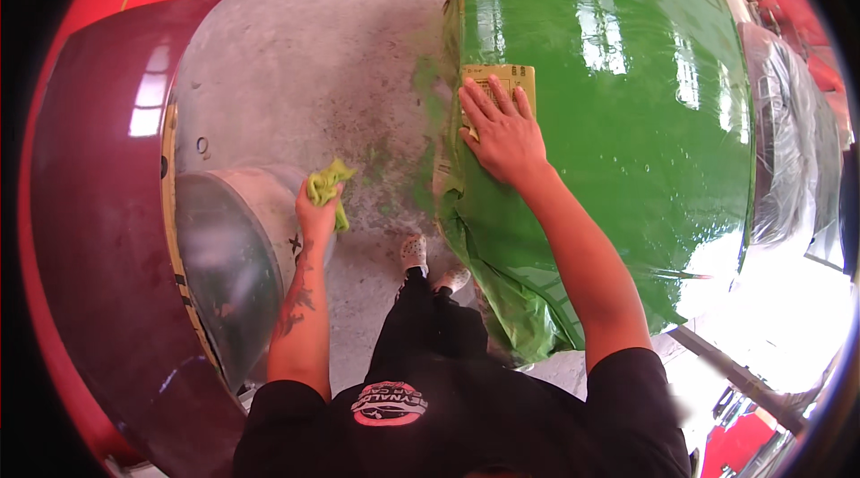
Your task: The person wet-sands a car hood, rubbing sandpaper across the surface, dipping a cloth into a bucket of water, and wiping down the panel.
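Observation:
My left hand (311, 212) is closed round a crumpled yellow-green cloth (330, 179), held out over the grey floor. The cloth bunches above the fist, and one end hangs down beside it. My right hand (507, 136) lies flat, fingers spread, on a tan sheet of sandpaper (526, 81) with dark print on its back. That sheet rests on a glossy green car panel (609, 137), near its left edge. Wet-looking streaks and small drops show on the green surface. The sheet's underside is hidden.
A glossy maroon panel (98, 164) with tan tape along its edge stands at the left. Beside it is a curved grey-green panel (224, 249). Crumpled green film (528, 326) hangs from the green panel's near corner. Plastic-wrapped parts (788, 137) stand at the right. Green smears mark the concrete floor (296, 57).

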